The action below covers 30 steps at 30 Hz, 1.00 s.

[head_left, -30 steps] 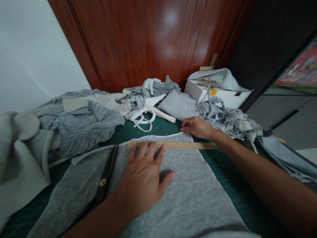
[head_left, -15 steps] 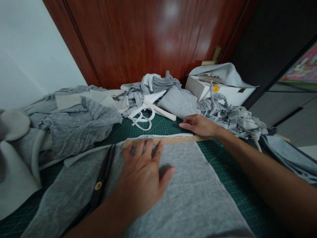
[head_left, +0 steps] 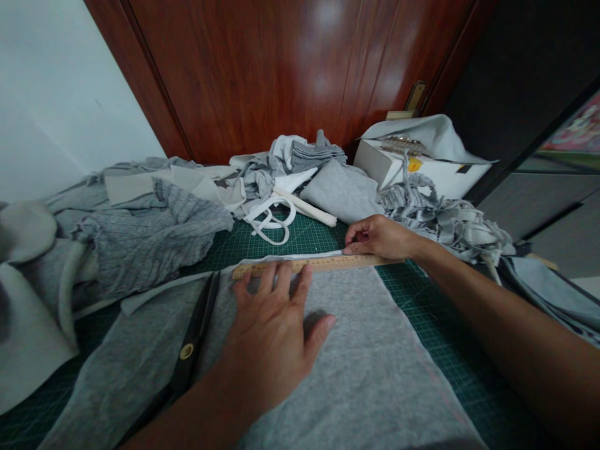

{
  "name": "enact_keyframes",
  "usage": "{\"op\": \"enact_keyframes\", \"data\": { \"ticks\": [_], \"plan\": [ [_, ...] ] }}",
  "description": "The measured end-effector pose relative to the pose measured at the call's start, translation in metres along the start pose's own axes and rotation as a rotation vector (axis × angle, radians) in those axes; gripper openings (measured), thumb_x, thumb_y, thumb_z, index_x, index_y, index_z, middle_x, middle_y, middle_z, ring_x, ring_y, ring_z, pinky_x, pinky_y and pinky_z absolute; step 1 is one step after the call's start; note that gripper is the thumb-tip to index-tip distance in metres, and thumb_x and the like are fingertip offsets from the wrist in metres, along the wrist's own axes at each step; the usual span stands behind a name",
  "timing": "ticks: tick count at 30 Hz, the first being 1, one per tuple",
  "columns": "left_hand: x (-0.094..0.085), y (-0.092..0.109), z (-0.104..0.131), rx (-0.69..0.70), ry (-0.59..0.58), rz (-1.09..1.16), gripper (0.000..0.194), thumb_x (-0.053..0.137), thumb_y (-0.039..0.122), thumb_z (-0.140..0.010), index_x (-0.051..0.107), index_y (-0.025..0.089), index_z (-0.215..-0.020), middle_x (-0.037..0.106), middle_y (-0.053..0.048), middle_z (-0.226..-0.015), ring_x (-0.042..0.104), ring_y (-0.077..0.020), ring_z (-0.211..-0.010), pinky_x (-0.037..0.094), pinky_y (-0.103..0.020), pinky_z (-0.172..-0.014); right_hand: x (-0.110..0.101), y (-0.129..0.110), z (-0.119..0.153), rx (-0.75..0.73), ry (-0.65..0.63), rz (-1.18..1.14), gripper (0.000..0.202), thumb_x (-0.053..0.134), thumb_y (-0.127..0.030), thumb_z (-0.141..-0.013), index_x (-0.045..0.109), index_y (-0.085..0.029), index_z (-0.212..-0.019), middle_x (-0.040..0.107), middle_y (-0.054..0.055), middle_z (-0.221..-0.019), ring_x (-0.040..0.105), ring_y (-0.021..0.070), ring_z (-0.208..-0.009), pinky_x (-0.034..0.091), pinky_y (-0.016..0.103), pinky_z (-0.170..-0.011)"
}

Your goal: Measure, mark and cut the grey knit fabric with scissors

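A wooden ruler (head_left: 328, 264) lies across the far edge of a piece of grey fabric (head_left: 356, 337). Spread flat over the cloth, my left hand (head_left: 276, 331) is open, its fingertips pressing on the ruler's left half. At the ruler's right part, my right hand (head_left: 377, 237) is closed, thumb and forefinger pinching the pale far edge of the fabric just beyond the ruler. Black-handled scissors (head_left: 194, 337) lie on the cloth left of my left hand, partly hidden under my forearm.
Below everything lies a green cutting mat (head_left: 417, 300). Heaped grey cloth (head_left: 154, 231) is at the left. Behind are a white strip loop (head_left: 269, 222), a folded grey piece (head_left: 342, 190) and a white box (head_left: 422, 175). Tangled fabric strips (head_left: 454, 225) lie right, before a brown door (head_left: 262, 75).
My right hand has brought its thumb and fingers down onto the fabric's far edge and closed on it. My left hand stays on the ruler. The view has shifted slightly.
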State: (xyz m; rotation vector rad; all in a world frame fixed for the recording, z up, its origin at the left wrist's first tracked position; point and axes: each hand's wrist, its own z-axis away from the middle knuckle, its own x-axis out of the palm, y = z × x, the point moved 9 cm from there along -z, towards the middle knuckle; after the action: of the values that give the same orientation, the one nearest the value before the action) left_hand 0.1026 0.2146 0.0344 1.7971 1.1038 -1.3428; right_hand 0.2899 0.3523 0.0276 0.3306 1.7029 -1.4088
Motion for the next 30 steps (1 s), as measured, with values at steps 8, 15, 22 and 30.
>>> {"op": "enact_keyframes", "data": {
  "ticks": [8,15,22,30],
  "plan": [
    [-0.0013,-0.0001,-0.0001,-0.008,-0.009,0.016,0.067,0.044,0.062,-0.1,0.055,0.021,-0.151,0.055,-0.02,-0.144,0.046,-0.0457,-0.134,0.035,-0.07,-0.106,-0.0075,0.002,-0.0021,-0.012,0.096,0.157,0.025,0.075,-0.043,-0.085,0.068,-0.02,-0.079,0.058,-0.004,-0.061,0.05,0.0135,-0.057,0.035,0.027,-0.056],
    [-0.0014,0.0005,-0.0009,-0.007,0.002,0.013,0.065,0.046,0.06,-0.1,0.055,0.021,-0.151,0.052,-0.021,-0.148,0.043,-0.0468,-0.139,0.036,-0.071,-0.107,-0.0082,0.0046,-0.006,-0.07,0.148,0.277,0.027,0.071,-0.046,-0.091,0.065,-0.022,-0.08,0.062,-0.002,-0.065,0.054,0.0151,-0.06,0.037,0.027,-0.06],
    [-0.0006,-0.0018,0.0011,0.009,-0.003,0.054,0.067,0.052,0.059,-0.096,0.054,0.018,-0.15,0.049,-0.023,-0.151,0.036,-0.0456,-0.147,0.027,-0.071,-0.117,-0.0075,-0.0018,-0.0047,-0.042,0.126,0.292,0.025,0.069,-0.043,-0.092,0.064,-0.021,-0.081,0.061,-0.001,-0.066,0.052,0.0152,-0.059,0.036,0.028,-0.06],
    [-0.0032,-0.0027,-0.0013,0.02,-0.019,0.063,0.065,0.051,0.058,-0.097,0.056,0.019,-0.148,0.053,-0.022,-0.146,0.042,-0.0438,-0.143,0.028,-0.07,-0.115,-0.0072,-0.0036,-0.0048,-0.028,0.118,0.358,0.024,0.069,-0.042,-0.092,0.065,-0.02,-0.084,0.065,0.001,-0.072,0.056,0.0173,-0.064,0.037,0.029,-0.062]
  ]
}}
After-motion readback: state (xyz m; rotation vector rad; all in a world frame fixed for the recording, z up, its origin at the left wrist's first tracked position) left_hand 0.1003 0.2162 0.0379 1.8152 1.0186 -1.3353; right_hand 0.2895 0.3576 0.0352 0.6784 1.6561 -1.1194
